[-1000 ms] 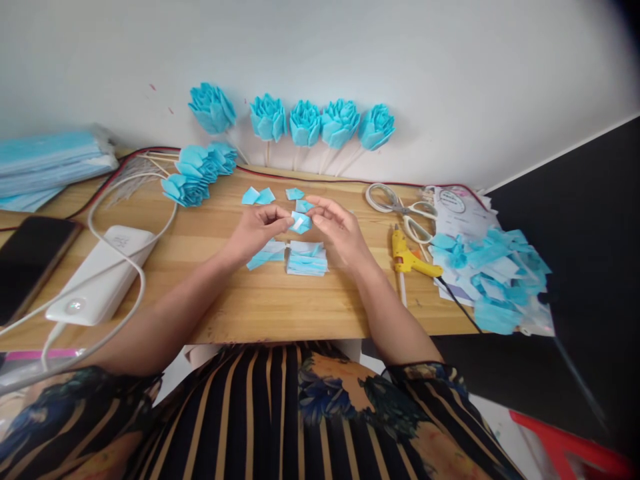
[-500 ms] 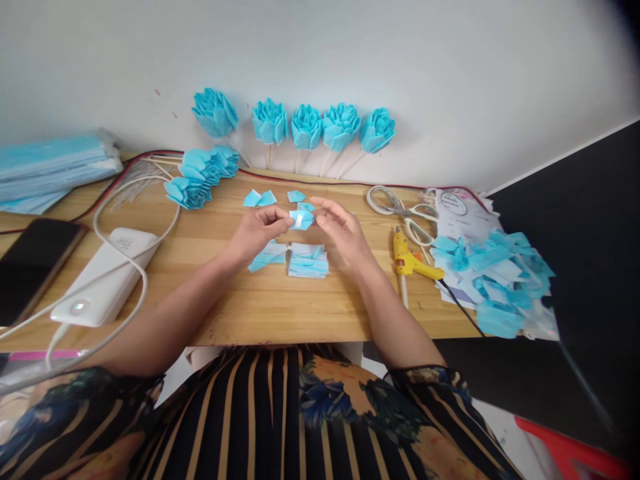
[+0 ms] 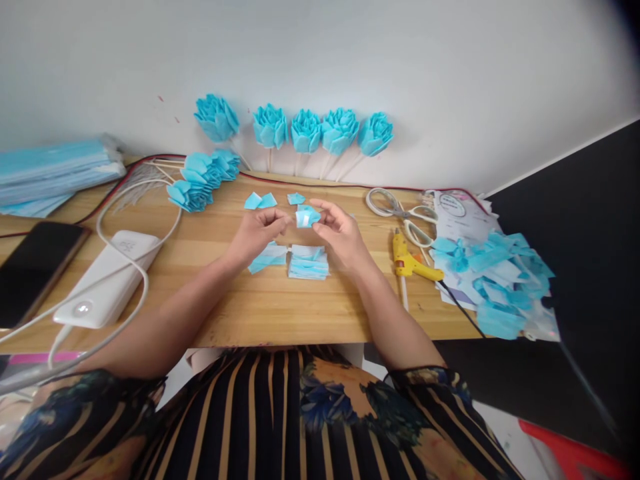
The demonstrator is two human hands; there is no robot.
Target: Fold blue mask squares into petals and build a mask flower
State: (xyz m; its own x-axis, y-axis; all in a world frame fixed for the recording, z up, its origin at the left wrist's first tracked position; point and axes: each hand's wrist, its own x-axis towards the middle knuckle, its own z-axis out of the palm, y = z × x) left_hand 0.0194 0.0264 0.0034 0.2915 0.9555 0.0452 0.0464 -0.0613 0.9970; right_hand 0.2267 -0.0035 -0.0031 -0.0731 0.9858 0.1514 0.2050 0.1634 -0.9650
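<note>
Between the thumb and fingers of my right hand (image 3: 343, 233) is a small folded light-blue fabric petal (image 3: 306, 217) with a white patch on its face. My left hand (image 3: 260, 233) is just left of the petal, apart from it, thumb and forefinger closed with nothing visible between them. Beyond my hands, a pair of folded blue pieces (image 3: 260, 200) and another folded piece (image 3: 296, 199) lie on the wooden table. Nearer me are a neat stack of cut blue-and-white fabric strips (image 3: 308, 262) and a looser pile of strips (image 3: 269, 257), partly beneath my left hand.
Several blue fabric flowers on sticks (image 3: 306, 131) lean against the wall; more flowers (image 3: 193, 190) lie at left. A yellow glue gun (image 3: 407, 260), scissors (image 3: 417, 213), a tape roll (image 3: 383, 201) and blue scraps (image 3: 510, 273) are at right. Leftward are a power bank (image 3: 107, 277), a phone (image 3: 37, 267) and stacked masks (image 3: 55, 167).
My left fingers have come off the petal, which has shifted slightly right and now stays in my right hand alone. The view has tilted very slightly.
</note>
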